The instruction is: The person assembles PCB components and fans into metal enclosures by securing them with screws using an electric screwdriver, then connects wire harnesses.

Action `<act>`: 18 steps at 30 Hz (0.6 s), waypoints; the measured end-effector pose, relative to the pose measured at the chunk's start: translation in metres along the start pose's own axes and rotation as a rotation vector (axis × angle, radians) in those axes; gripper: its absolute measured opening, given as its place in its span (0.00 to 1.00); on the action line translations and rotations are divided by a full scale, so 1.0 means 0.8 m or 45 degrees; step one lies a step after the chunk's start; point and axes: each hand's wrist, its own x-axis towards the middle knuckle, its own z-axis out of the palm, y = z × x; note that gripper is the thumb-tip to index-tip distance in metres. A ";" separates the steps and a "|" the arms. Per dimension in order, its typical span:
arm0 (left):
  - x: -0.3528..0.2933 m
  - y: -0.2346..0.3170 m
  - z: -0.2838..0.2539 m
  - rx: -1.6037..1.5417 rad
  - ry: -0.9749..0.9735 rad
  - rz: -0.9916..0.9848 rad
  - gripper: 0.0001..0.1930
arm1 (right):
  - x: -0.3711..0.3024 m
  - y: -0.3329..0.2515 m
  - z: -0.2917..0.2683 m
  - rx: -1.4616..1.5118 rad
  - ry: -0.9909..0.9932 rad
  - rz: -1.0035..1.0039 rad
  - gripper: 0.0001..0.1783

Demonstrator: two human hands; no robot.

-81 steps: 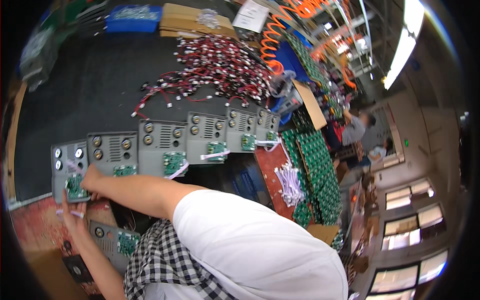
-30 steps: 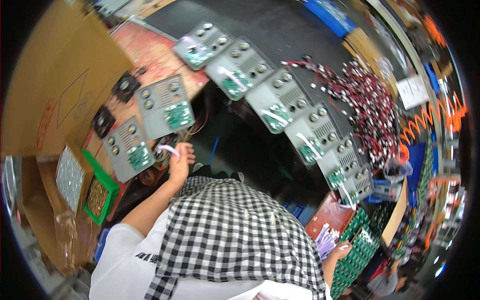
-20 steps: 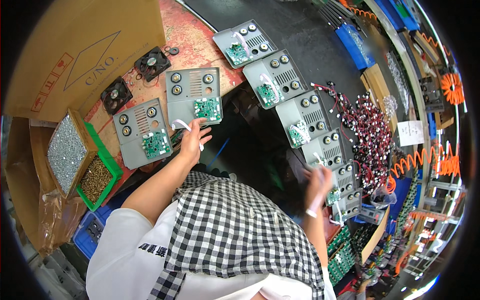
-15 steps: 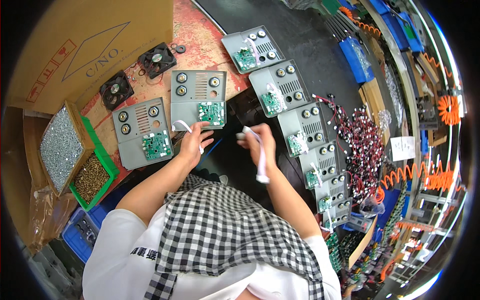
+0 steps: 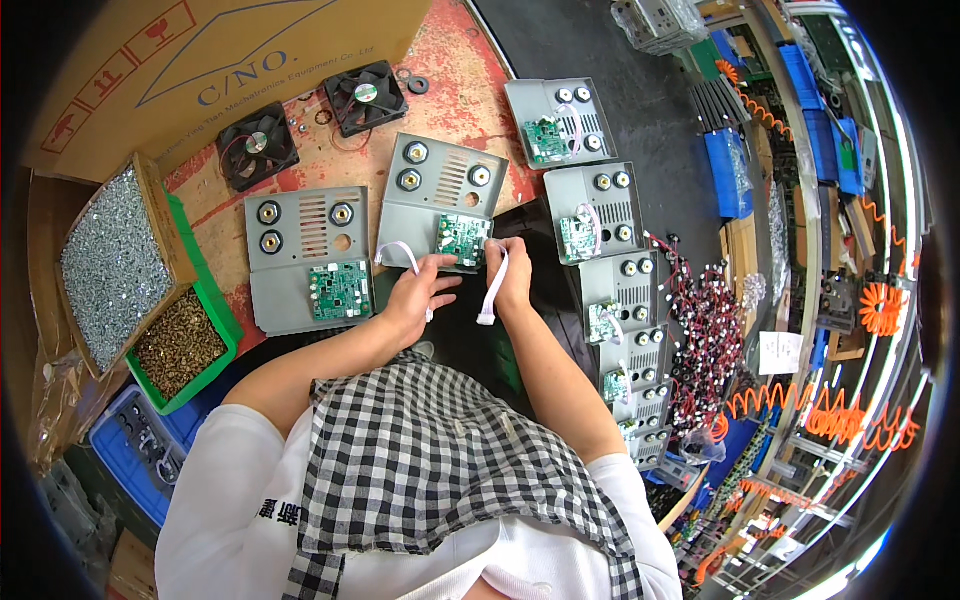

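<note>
My right hand [image 5: 512,278] pinches one end of a white ribbon cable [image 5: 494,290] at the right edge of a green circuit board [image 5: 462,238]. The cable's other end hangs loose below the fingers. The board sits on the lower part of a bent grey metal panel [image 5: 400,215] with round fittings and slots. My left hand [image 5: 415,298] is by the panel's lower edge, its fingers partly stretched, with a second white ribbon cable [image 5: 398,246] held across it. Whether the right-hand plug touches a socket is hidden by the fingertips. Left of these lies another grey panel [image 5: 275,292] with a board.
Several finished-looking grey panels [image 5: 600,215] with cables line the right. Beyond them is a heap of red-and-black wires [image 5: 705,330]. Two black fans [image 5: 365,98] lie at the back near a cardboard box [image 5: 270,60]. A screw tray [image 5: 120,265] and green bin [image 5: 225,335] stand left.
My right hand has moved left and up to the board's edge, carrying its ribbon cable. My left hand still holds the other cable. The whole view has shifted.
</note>
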 end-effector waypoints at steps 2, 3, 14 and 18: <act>0.000 0.000 0.000 -0.011 0.001 -0.011 0.19 | -0.002 -0.008 0.001 -0.060 0.015 -0.011 0.15; 0.000 0.000 0.001 -0.014 0.002 -0.021 0.19 | -0.003 -0.013 0.001 -0.112 0.033 -0.021 0.14; 0.001 0.006 0.004 0.017 -0.025 -0.036 0.19 | 0.035 0.002 -0.003 0.365 -0.222 0.253 0.14; 0.000 0.009 0.014 0.207 -0.034 -0.065 0.21 | 0.050 0.039 0.005 0.427 -0.176 0.136 0.16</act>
